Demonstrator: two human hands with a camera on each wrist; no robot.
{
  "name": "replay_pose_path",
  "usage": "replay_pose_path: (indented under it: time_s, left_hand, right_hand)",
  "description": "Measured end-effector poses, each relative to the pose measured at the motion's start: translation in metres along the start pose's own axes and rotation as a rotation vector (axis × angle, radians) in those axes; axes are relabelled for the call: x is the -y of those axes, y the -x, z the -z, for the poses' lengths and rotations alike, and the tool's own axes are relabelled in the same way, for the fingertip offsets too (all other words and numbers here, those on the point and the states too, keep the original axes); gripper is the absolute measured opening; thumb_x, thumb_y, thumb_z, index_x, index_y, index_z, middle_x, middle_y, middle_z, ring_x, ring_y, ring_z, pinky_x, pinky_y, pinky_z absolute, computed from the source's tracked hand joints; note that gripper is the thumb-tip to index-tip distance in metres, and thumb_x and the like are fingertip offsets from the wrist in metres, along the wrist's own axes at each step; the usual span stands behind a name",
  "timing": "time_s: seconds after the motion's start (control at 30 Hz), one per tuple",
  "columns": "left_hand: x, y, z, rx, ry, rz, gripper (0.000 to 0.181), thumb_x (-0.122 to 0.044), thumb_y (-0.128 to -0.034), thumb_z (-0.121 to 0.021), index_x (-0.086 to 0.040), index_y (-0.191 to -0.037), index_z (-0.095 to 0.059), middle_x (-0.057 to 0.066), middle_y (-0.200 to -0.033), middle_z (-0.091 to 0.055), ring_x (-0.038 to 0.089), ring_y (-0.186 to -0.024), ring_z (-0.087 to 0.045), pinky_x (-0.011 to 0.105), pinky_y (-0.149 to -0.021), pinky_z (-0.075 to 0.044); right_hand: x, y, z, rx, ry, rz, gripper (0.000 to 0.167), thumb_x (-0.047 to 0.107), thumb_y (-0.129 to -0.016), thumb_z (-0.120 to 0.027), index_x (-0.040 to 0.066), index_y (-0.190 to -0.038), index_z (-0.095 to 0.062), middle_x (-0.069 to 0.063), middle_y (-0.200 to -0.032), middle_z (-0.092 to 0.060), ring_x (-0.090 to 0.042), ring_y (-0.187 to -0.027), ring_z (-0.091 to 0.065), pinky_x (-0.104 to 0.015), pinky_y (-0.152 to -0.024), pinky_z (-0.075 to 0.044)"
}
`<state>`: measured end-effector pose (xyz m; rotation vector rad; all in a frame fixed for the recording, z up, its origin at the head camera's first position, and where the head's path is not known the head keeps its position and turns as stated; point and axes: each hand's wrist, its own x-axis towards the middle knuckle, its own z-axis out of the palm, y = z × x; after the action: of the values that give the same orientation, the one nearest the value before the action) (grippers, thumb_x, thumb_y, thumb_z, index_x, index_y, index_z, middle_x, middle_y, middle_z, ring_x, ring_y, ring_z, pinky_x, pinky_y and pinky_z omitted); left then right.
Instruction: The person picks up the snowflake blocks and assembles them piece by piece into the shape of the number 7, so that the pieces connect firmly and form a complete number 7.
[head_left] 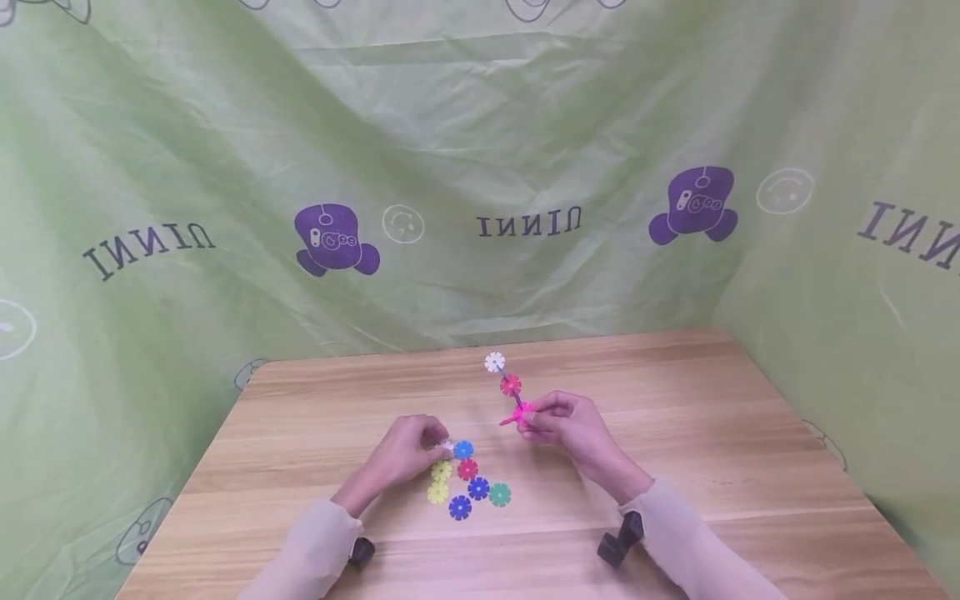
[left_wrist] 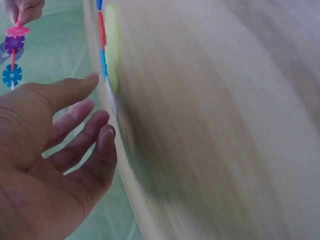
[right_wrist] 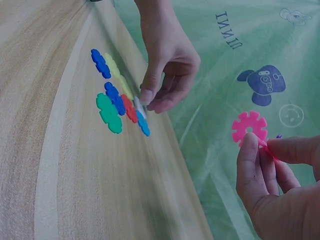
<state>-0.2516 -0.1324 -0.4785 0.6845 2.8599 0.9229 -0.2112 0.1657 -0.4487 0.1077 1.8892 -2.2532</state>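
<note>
My right hand (head_left: 566,425) pinches a pink notched plastic disc (right_wrist: 247,127). It belongs to a chain of interlocking discs held above the table, including a red disc (head_left: 511,384) and a white disc (head_left: 494,362) at the far end. My left hand (head_left: 408,450) is low over the table, its thumb and fingertips spread apart around a loose white disc (right_wrist: 139,107), which it partly hides in the head view. Whether the fingertips touch that disc is unclear. Beside it lie a light blue disc (head_left: 463,450) and a red one (head_left: 467,470).
Nearer the front lie two yellow discs (head_left: 438,492), two dark blue discs (head_left: 460,507) and a green disc (head_left: 500,495), all flat on the wooden table (head_left: 315,417). A green printed curtain (head_left: 450,275) hangs behind the table and at both sides.
</note>
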Motion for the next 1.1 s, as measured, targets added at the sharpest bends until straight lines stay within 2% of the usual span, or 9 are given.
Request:
replay_pose_path:
  time_s: [0.23,0.37,0.5,0.8,1.1]
  left_hand:
    - [0.004,0.000,0.001,0.015,0.003,0.021,0.032,-0.023,-0.0829,-0.089,-0.008,-0.108,-0.077,0.007,-0.103,-0.079,0.017,-0.093,-0.072,0.042,-0.088,-0.063]
    - [0.004,-0.003,0.000,0.029,0.004,0.039,0.034,-0.022,-0.0815,-0.090,-0.008,-0.109,-0.077,0.005,-0.099,-0.079,0.013,-0.087,-0.069,0.036,-0.082,-0.063]
    - [0.004,-0.007,0.001,0.049,0.019,0.070,0.031,-0.021,-0.0803,-0.091,-0.008,-0.105,-0.078,0.001,-0.091,-0.076,0.010,-0.080,-0.065,0.029,-0.075,-0.060]
    - [0.007,-0.010,0.005,0.088,0.060,0.146,0.022,-0.022,-0.0794,-0.091,-0.011,-0.092,-0.077,-0.002,-0.081,-0.071,0.012,-0.074,-0.061,0.026,-0.071,-0.054]
    - [0.007,-0.013,0.005,0.089,0.055,0.171,0.019,-0.022,-0.0800,-0.091,-0.012,-0.085,-0.075,-0.002,-0.077,-0.069,0.013,-0.071,-0.059,0.025,-0.067,-0.051]
  right_hand:
    - [-0.002,0.001,0.001,0.023,0.000,-0.003,0.025,-0.004,-0.096,-0.067,-0.009,-0.121,-0.062,-0.011,-0.099,-0.078,-0.020,-0.092,-0.079,-0.033,-0.088,-0.066]
    - [-0.002,0.003,0.001,0.029,-0.001,-0.002,0.026,-0.004,-0.096,-0.067,-0.009,-0.121,-0.062,-0.011,-0.099,-0.078,-0.020,-0.092,-0.079,-0.033,-0.089,-0.066]
    - [-0.003,0.003,0.000,0.028,-0.005,-0.002,0.026,-0.004,-0.096,-0.067,-0.010,-0.120,-0.062,-0.013,-0.100,-0.078,-0.020,-0.092,-0.079,-0.033,-0.088,-0.066]
    - [-0.003,0.003,-0.001,0.044,-0.009,0.000,0.025,-0.003,-0.096,-0.068,-0.008,-0.120,-0.063,-0.010,-0.099,-0.079,-0.019,-0.092,-0.079,-0.033,-0.089,-0.066]
    - [-0.004,0.002,-0.002,0.042,-0.010,0.005,0.026,-0.002,-0.096,-0.068,-0.008,-0.120,-0.062,-0.011,-0.100,-0.080,-0.019,-0.092,-0.079,-0.033,-0.089,-0.066]
